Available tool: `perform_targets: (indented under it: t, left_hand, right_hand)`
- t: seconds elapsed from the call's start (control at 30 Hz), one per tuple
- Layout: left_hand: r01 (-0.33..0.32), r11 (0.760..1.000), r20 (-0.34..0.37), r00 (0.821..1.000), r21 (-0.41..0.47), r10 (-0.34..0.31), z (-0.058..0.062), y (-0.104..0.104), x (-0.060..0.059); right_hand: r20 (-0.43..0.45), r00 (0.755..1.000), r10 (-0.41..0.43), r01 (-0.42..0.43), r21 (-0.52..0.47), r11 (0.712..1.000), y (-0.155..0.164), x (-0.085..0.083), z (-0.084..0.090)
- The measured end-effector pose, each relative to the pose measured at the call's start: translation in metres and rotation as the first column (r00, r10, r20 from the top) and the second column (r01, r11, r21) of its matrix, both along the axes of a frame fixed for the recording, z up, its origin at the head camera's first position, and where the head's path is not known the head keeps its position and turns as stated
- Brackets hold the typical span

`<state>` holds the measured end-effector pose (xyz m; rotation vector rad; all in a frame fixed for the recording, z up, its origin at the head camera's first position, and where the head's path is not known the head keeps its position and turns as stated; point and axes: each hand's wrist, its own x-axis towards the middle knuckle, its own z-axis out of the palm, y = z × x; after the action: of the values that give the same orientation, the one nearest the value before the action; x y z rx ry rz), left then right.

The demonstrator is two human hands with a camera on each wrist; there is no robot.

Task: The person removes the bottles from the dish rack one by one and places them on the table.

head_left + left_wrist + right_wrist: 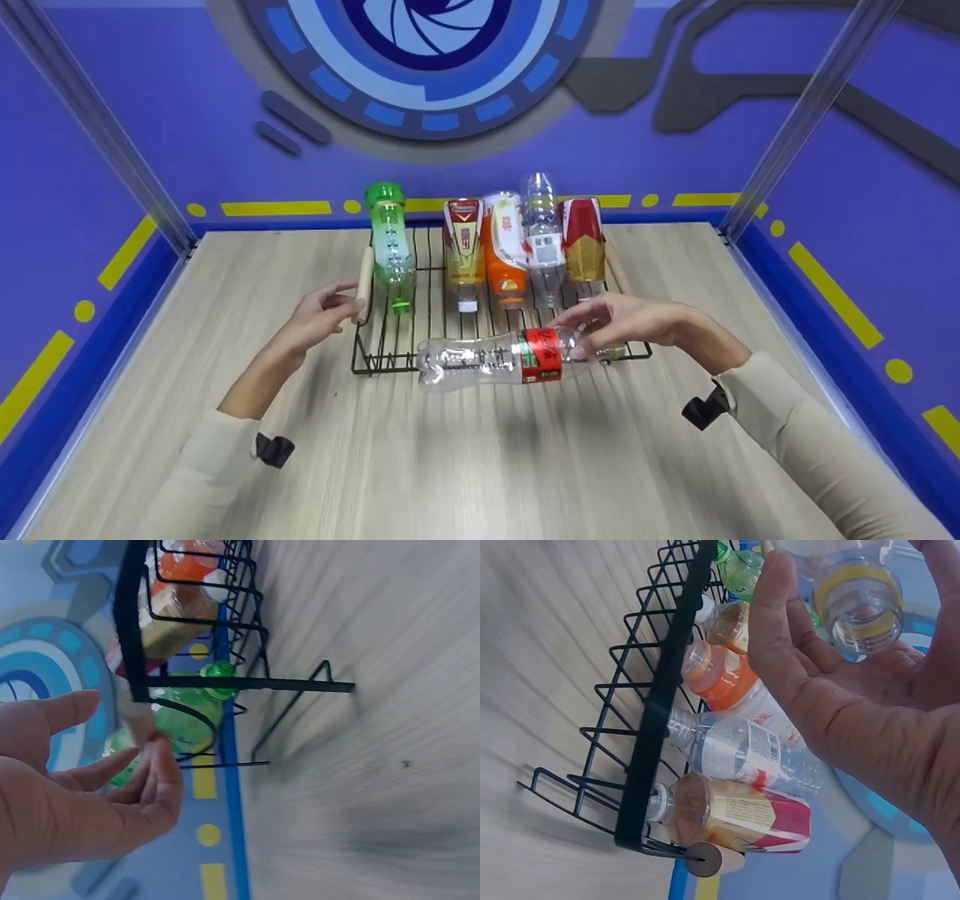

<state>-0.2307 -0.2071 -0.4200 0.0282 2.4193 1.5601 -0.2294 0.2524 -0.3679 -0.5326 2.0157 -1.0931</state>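
Note:
My right hand (pixel 626 322) grips a clear plastic bottle (pixel 472 364) with a red label near its neck end. The bottle lies sideways above the front edge of a black wire rack (pixel 386 364). In the right wrist view, its neck (pixel 862 611) shows by the palm. My left hand (pixel 319 319) is at the rack's left wooden handle (pixel 364 285), fingertips touching it and fingers loosely bent. On the rack lie a green bottle (pixel 391 247), a red-and-yellow bottle (pixel 465 247), an orange-and-white bottle (pixel 506 247), a clear bottle (pixel 545 247) and another red-and-yellow bottle (pixel 583 240).
The rack stands on a wooden table (pixel 480 465) against a blue printed back wall (pixel 645 165). Its right wooden handle (pixel 616 266) is beside the last bottle. Metal posts (pixel 810 112) rise at the rear corners.

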Motion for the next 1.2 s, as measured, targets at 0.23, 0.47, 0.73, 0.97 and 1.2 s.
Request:
perform_targets:
  t: [0.23,0.47,0.73,0.97,1.2]
  left_hand:
    - [0.075,0.990,-0.194,0.976,-0.117,-0.097,0.023,0.024,0.038]
    - [0.350,0.909,-0.355,0.839,-0.226,-0.412,0.039,0.067,0.064]
    - [0.437,0.819,-0.324,0.766,-0.371,-0.556,0.031,0.090,0.076]
    - [0.389,0.765,-0.287,0.763,-0.513,-0.579,0.022,0.099,0.086]
    - [0.315,0.677,-0.308,0.710,-0.665,-0.634,0.024,0.112,0.093]
  right_hand:
    - [0.003,0.999,0.033,-0.033,-0.006,0.999,-0.005,0.007,-0.005]
    - [0.007,1.000,0.018,-0.018,-0.015,1.000,-0.008,0.012,-0.008]
    - [0.016,1.000,-0.007,0.007,-0.015,1.000,-0.012,0.018,-0.009]
    - [-0.004,1.000,0.023,-0.023,-0.001,1.000,-0.018,0.019,-0.013]
    - [-0.058,0.994,0.090,-0.089,0.017,0.996,-0.018,0.019,-0.011]
